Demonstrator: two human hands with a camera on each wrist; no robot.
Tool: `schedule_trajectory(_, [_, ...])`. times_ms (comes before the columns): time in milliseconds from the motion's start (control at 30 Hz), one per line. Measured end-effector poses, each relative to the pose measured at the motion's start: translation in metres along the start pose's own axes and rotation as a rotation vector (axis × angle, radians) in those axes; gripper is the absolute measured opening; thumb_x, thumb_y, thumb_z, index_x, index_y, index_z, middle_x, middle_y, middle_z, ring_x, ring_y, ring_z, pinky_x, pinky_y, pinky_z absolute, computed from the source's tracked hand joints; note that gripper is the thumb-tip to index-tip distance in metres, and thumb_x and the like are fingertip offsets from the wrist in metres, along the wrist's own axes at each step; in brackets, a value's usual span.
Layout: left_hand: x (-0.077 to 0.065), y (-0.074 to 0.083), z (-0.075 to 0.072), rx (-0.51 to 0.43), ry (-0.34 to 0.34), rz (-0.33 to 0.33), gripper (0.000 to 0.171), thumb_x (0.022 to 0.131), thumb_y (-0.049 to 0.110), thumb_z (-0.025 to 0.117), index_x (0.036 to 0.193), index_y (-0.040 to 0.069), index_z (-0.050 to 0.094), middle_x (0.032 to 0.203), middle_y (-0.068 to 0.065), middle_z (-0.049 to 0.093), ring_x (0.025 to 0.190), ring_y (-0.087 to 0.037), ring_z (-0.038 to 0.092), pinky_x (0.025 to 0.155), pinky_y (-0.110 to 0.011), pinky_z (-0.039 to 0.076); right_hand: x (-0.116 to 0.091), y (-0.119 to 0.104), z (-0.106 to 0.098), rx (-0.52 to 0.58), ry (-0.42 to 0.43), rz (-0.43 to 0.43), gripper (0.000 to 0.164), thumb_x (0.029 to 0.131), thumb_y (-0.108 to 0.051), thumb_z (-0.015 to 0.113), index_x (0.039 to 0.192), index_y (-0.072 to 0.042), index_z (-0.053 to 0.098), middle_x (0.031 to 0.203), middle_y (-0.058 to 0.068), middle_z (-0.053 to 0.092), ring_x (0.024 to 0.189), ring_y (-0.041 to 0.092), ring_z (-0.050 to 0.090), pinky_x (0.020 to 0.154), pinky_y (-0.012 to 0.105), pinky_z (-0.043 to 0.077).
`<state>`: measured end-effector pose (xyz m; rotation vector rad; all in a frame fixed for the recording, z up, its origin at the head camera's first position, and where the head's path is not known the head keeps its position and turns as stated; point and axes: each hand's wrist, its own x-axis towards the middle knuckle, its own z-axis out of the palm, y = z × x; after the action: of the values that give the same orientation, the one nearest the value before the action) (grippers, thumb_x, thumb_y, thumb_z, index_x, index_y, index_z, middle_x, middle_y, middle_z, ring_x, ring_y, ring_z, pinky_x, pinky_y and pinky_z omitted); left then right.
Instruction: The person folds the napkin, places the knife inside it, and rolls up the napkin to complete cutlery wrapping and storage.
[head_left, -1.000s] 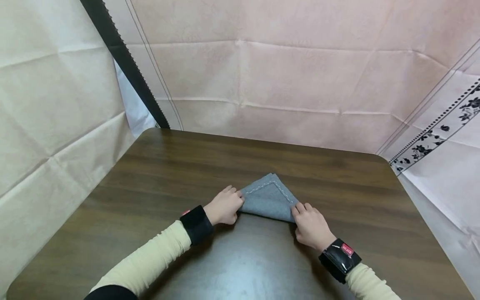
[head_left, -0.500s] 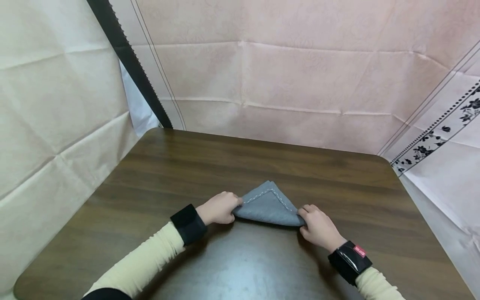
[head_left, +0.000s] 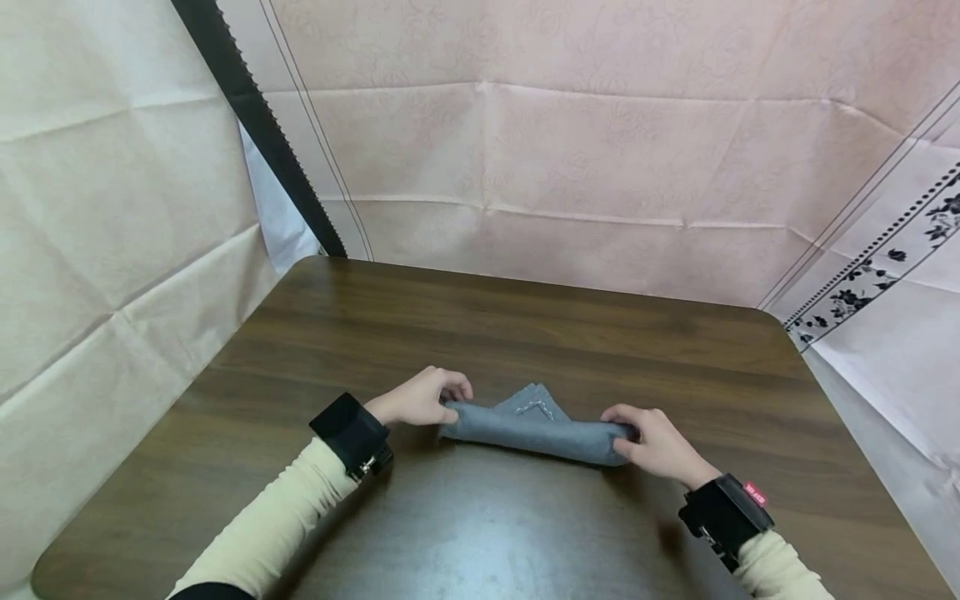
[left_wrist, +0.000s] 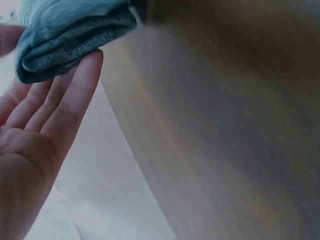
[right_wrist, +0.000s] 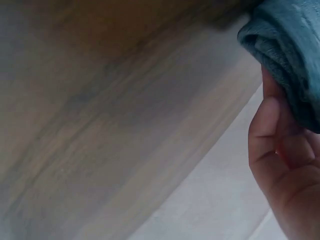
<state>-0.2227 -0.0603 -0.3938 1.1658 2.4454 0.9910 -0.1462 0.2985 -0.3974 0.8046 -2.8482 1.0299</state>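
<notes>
A grey-blue cloth point(head_left: 536, 435) lies on the table as a thick roll across its near side. A small pointed corner with white dashed stitching sticks out behind the roll. At the left end my left hand point(head_left: 418, 398) holds the roll, thumb in front and fingers behind. My right hand point(head_left: 662, 443) holds the right end in the same way. Folded layers of the cloth point(left_wrist: 75, 40) show in the left wrist view, between the thumb and long fingers. In the right wrist view bent fingers touch the end of the cloth point(right_wrist: 295, 55).
The brown wooden table point(head_left: 420, 308) has rounded corners and a glossy patch of light near the front. Creased pale sheets point(head_left: 585, 158) hang behind it and at both sides. A black strip point(head_left: 255, 125) runs down the sheet at the back left.
The cloth's near edge has been rolled away from me over the triangle, so only its tip shows. My hands have moved farther apart to the roll's two ends.
</notes>
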Motion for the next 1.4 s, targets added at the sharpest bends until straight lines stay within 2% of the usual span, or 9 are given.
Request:
schedule_trajectory(133, [0.007,-0.011,-0.002,0.013,0.054,-0.019,0.020,0.077,-0.002,0.055,0.096,0.001,0.062,0.091,-0.006,0.064,0.082,-0.013,0.057,0.074,-0.029,0.047,0.010,0.008,0.002,-0.053,0.058,0.031,0.018,0.080,0.002,0.060,0.099,0.000,0.062,0.081,0.002,0.061,0.066,0.007,0.050,0.057,0.025,0.042])
schedule_trajectory(333, [0.012,-0.014,0.004,0.201,0.124,-0.011,0.014,0.082,-0.001,0.055,0.093,0.003,0.063,0.089,-0.006,0.064,0.078,-0.014,0.057,0.072,-0.031,0.047,0.021,0.014,0.010,-0.242,0.125,0.056,0.011,0.081,-0.002,0.063,0.091,-0.001,0.064,0.086,0.007,0.063,0.077,0.019,0.060,0.066,0.037,0.048])
schedule_trajectory(533, [0.010,0.001,0.014,0.502,0.188,0.081,0.014,0.084,0.003,0.058,0.091,0.007,0.069,0.091,-0.004,0.065,0.085,-0.017,0.060,0.074,-0.032,0.048,0.019,0.009,0.014,-0.366,0.214,-0.166,0.014,0.073,-0.005,0.069,0.086,-0.006,0.066,0.089,0.005,0.063,0.087,0.021,0.058,0.072,0.040,0.047])
schedule_trajectory(633, [0.007,0.009,0.019,0.569,0.159,0.125,0.018,0.084,0.018,0.062,0.098,0.007,0.069,0.093,-0.004,0.065,0.086,-0.017,0.060,0.076,-0.033,0.048,0.015,0.005,0.017,-0.413,0.174,-0.231,0.027,0.070,-0.018,0.074,0.093,-0.006,0.066,0.095,0.005,0.062,0.090,0.021,0.057,0.074,0.040,0.046])
schedule_trajectory(800, [0.006,0.012,0.027,0.719,0.049,0.080,0.045,0.078,0.036,0.070,0.111,0.007,0.063,0.099,-0.007,0.061,0.088,-0.019,0.058,0.076,-0.036,0.046,0.013,0.002,0.025,-0.508,0.090,-0.167,0.045,0.071,-0.032,0.076,0.105,-0.005,0.063,0.103,0.008,0.061,0.095,0.024,0.056,0.076,0.043,0.045])
schedule_trajectory(867, [0.009,0.010,0.029,0.723,0.019,0.055,0.044,0.079,0.032,0.070,0.114,0.006,0.061,0.102,-0.007,0.061,0.090,-0.019,0.058,0.077,-0.035,0.047,0.015,0.003,0.026,-0.496,0.089,-0.150,0.042,0.073,-0.029,0.075,0.105,-0.005,0.064,0.103,0.008,0.062,0.094,0.025,0.057,0.075,0.042,0.046])
schedule_trajectory(1100, [0.019,0.004,0.022,0.551,0.004,-0.003,0.036,0.083,0.017,0.066,0.115,0.002,0.061,0.107,-0.011,0.062,0.096,-0.021,0.060,0.079,-0.034,0.047,0.026,0.011,0.024,-0.397,0.079,-0.092,0.035,0.079,-0.021,0.070,0.107,-0.002,0.063,0.103,0.012,0.063,0.098,0.028,0.057,0.080,0.044,0.045])
schedule_trajectory(1233, [0.022,0.004,0.023,0.610,-0.001,-0.004,0.036,0.085,0.016,0.064,0.118,0.002,0.060,0.112,-0.014,0.061,0.100,-0.024,0.059,0.083,-0.038,0.046,0.031,0.015,0.025,-0.438,0.081,-0.101,0.038,0.079,-0.019,0.070,0.110,0.000,0.062,0.106,0.015,0.062,0.102,0.031,0.056,0.082,0.045,0.045])
schedule_trajectory(1400, [0.024,0.019,0.032,0.733,-0.055,-0.130,0.050,0.089,0.028,0.059,0.130,0.003,0.048,0.134,-0.016,0.044,0.126,-0.026,0.038,0.099,-0.051,0.029,0.035,0.004,0.028,-0.548,0.073,-0.077,0.044,0.079,-0.022,0.070,0.115,0.000,0.061,0.116,0.017,0.059,0.112,0.034,0.050,0.086,0.051,0.040])
